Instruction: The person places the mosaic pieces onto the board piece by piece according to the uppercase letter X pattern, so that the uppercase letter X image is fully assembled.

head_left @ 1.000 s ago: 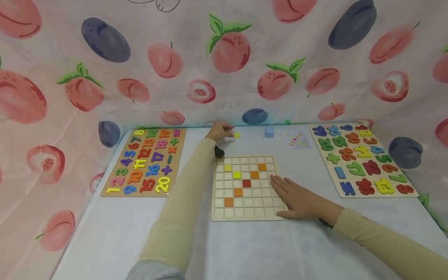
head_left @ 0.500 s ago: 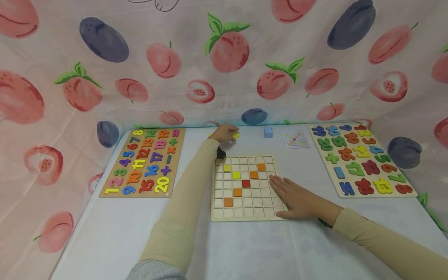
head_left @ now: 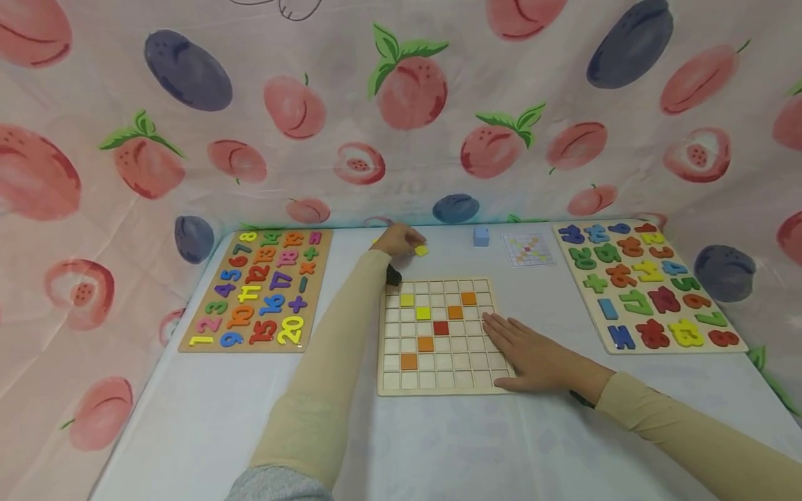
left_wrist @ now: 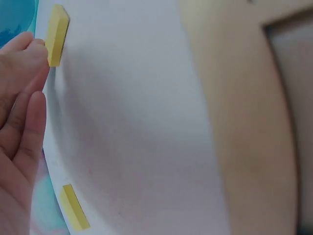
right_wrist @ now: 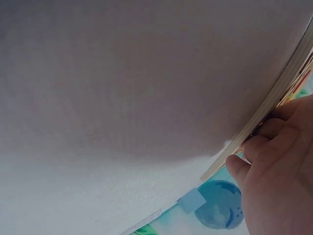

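Note:
At the back of the table my left hand [head_left: 399, 240] pinches a yellow square tile [head_left: 421, 250] between thumb and fingertips. The left wrist view has this tile [left_wrist: 57, 36] tilted on edge at the fingertips, with a second yellow tile [left_wrist: 75, 208] lying on the cloth nearby. My right hand [head_left: 532, 351] rests with straight fingers on the right side of a wooden grid board [head_left: 445, 392]. On the board lie two yellow tiles [head_left: 423, 313], a red tile [head_left: 441, 328] at the centre and several orange tiles [head_left: 426, 344] along a diagonal.
Left of the grid stands a number puzzle board [head_left: 326, 278], and another number board [head_left: 601, 323] is at the right. A blue cube [head_left: 481, 237] and a printed pattern card [head_left: 528, 250] lie behind the grid. Fruit-patterned cloth [head_left: 407, 160] rises along the back edge.
My left hand has moved slightly right to the yellow tile, pinched it and shifted it a little nearer. The right hand has stayed on the board.

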Demonstrator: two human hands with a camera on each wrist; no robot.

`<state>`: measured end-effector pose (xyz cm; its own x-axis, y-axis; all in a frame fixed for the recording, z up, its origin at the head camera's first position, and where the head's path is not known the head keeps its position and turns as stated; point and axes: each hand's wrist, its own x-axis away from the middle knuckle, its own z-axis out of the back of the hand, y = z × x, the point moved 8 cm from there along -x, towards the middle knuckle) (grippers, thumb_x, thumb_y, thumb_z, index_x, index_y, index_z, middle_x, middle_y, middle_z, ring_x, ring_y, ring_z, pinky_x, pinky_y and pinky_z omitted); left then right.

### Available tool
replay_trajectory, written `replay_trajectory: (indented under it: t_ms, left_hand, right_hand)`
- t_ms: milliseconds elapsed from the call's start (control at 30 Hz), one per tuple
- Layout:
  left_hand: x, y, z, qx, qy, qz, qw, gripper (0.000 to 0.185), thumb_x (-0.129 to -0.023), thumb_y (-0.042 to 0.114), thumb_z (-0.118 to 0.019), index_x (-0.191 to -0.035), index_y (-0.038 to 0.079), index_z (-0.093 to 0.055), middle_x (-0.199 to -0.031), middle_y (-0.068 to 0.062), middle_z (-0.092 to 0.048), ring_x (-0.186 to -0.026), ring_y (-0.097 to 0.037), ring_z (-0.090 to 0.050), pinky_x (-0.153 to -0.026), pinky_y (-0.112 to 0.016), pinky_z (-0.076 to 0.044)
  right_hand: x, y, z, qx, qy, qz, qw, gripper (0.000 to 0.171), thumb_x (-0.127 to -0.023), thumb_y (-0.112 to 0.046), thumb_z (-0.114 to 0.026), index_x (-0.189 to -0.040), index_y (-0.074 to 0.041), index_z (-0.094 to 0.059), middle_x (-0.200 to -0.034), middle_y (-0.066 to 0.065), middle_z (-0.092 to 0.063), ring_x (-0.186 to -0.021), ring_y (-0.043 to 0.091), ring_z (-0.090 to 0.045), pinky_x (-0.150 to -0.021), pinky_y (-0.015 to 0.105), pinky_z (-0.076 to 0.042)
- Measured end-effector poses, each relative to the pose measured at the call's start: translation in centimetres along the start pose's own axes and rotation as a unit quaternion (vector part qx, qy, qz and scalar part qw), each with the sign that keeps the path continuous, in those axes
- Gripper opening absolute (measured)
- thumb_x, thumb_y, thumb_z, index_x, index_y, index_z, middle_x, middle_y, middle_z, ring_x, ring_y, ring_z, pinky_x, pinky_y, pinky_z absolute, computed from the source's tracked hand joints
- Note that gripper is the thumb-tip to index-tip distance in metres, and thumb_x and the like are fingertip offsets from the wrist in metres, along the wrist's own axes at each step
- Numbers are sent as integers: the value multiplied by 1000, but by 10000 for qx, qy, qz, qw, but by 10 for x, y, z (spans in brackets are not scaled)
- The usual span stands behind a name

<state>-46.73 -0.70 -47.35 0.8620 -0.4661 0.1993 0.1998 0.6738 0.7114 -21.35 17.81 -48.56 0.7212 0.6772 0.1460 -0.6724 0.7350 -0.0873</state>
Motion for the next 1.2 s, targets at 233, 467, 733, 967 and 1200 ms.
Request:
replay_trajectory:
  t_ms: [233, 467, 733, 967, 1200]
  left_hand:
    - [-1, -2, -4, 257, -184, -1, 9995, 40, -84, -3, -64, -123, 6, -62, -125, -10, -63, -118, -22, -56, -98, -32, -47]
    - [4, -5, -6, 311, -334, 69, 9989, 40, -82, -5, -67, -119, 6, -64, -123, -10, -63, -117, -23, -56, -97, -32, -48]
    - [13, -12, 0, 33, -163, 153, 9997, 30, -80, 0, -70, -109, 9, -70, -114, -7, -65, -105, -20, -56, -94, -34, -48]
    - [16, -15, 3, -220, -11, 101, 9997, 28, -77, 7, -76, -105, 9, -71, -107, -7, -65, -98, -19, -55, -90, -32, -47]
    - [17, -14, 4, -327, 152, 84, 9993, 21, -77, 9, -76, -98, 9, -73, -101, -7, -66, -94, -19, -57, -87, -33, -49]
  right_hand:
    - [0, 0, 0, -41, 4, 0, 10000, 98, -85, -69, -45, -149, 0, -18, -158, 14, -15, -146, 29, -16, -115, 47, -22]
    - [0, -2, 2, -58, 58, 10, 10000, 96, -85, -66, -49, -149, -1, -19, -158, 13, -15, -146, 28, -18, -115, 47, -23]
    - [0, -2, 2, -120, -31, -42, 9999, 97, -85, -66, -50, -149, -1, -18, -158, 14, -14, -146, 29, -16, -115, 48, -22]
    - [-1, -2, 1, -64, -41, -9, 10000, 98, -85, -68, -46, -149, 0, -18, -158, 14, -13, -146, 29, -16, -116, 47, -22]
    - [-1, -1, -1, -42, -69, -14, 10000, 99, -85, -70, -44, -149, 0, -18, -158, 15, -14, -145, 30, -16, -116, 48, -21]
